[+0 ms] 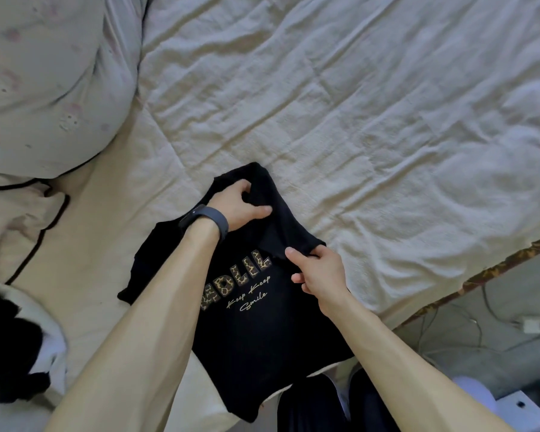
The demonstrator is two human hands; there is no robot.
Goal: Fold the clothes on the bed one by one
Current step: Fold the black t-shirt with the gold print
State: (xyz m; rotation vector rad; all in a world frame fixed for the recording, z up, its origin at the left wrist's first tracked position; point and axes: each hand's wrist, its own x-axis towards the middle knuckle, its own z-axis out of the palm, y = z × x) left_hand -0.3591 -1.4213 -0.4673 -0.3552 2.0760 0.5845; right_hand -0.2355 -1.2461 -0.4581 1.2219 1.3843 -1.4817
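Here, black cloth T-shirt with leopard-print lettering [256, 332] lies at near edge of cream crumpled bedsheet [356, 120], long axis running away from person. Left hand [240, 204], fingers curled, grips bunched far end; right hand [320, 269] pinches right-side fold, nearer the body. Next fold likely draws inward.

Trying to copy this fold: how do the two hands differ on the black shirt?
The left hand wears a dark wristband; the right hand has none. The left hand grips the black shirt's far end; the right hand pinches its edge nearer the print. Both hold its fabric.
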